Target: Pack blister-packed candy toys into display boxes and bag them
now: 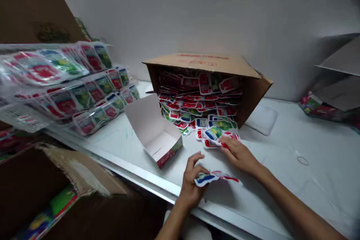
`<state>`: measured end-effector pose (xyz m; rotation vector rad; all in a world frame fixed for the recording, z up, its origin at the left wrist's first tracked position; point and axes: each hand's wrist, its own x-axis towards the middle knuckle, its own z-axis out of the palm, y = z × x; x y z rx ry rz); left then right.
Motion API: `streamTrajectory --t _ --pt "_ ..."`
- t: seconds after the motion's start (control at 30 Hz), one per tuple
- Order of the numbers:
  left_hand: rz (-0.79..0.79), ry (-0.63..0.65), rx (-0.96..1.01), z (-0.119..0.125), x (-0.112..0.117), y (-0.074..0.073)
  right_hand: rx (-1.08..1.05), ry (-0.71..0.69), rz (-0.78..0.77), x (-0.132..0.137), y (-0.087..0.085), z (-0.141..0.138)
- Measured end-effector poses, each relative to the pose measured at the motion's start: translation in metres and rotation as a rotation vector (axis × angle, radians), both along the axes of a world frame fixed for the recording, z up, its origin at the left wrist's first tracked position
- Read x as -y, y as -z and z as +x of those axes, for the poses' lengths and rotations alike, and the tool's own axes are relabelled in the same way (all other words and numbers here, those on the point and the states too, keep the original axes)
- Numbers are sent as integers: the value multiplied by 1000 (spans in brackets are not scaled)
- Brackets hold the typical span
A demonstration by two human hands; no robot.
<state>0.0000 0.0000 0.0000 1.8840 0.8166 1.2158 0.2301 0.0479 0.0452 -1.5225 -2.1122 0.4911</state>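
Note:
My left hand (194,180) is closed around a few flat sachets (206,178) with blue, white and red printing, held just above the front of the white table. To its upper right, my right hand (239,152) grips a blue, green and white sachet (214,133) by its lower end, over a small pile of similar packets. Behind that pile a brown carton (216,62) lies on its side, its mouth facing me and stuffed with red and green sachets (191,101). Left of my hands stands a small white-lined box (160,142) with its lid up and bare inside.
Clear plastic packs of sachets (81,93) are stacked at the left. Below them a brown carton (92,180) with a torn flap stands by the table edge. A rubber band (302,160) and a white flat pad (261,119) lie to the right.

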Motion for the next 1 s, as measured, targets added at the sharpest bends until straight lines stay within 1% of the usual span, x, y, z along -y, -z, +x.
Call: streamTrajectory --t 0.07,0.1,0.17,0.2,0.23,0.27,0.3,0.37,0.4,0.43,0.47,0.53,0.57,0.63,0.7,0.77,0.83,0.87,0.93,0.97,1.0 --pt "-78 -81 88 5 0 4 -86 -253 -174 32 -18 -1" --pt "-127 -108 123 6 0 5 -126 -344 -245 45 -25 -1" --pt "-261 -140 186 7 0 4 -207 -472 -376 58 -32 2" --pt "-333 -137 204 7 0 3 -245 -495 -421 57 -31 4" --pt "-382 -114 203 6 -1 0 -276 -463 -425 53 -27 7" --pt "-402 -76 186 5 -1 -3 -284 -378 -387 44 -22 11" --pt "-398 -33 163 4 0 -7 -247 -267 -309 33 -14 15" --pt "-354 38 140 3 2 -14 -90 -58 -104 6 3 21" --pt "-343 66 139 3 4 -16 -5 -14 -28 -7 11 24" --pt "-344 94 135 3 6 -18 63 -4 19 -18 18 26" --pt "-351 123 120 3 8 -19 104 -24 34 -27 24 28" --pt "-364 152 63 4 12 -18 119 -73 22 -35 30 31" --pt "-360 149 33 4 13 -17 120 -98 20 -34 31 33" --pt "-327 126 1 4 12 -14 70 -131 20 -22 29 36" --pt "-243 90 13 5 9 -13 -93 -116 -2 0 23 36" --pt "-128 30 35 6 6 -11 -331 -96 -100 28 16 31" --pt "-76 -19 49 7 5 -9 -541 -133 -261 54 12 22" --pt "-102 -26 63 8 6 -7 -625 -171 -342 65 11 18" --pt "-226 -7 128 9 9 -2 -741 -233 -448 74 13 11" --pt "-306 6 173 9 11 0 -759 -238 -469 73 15 10" --pt "-377 12 221 10 13 1 -737 -218 -452 67 17 11"
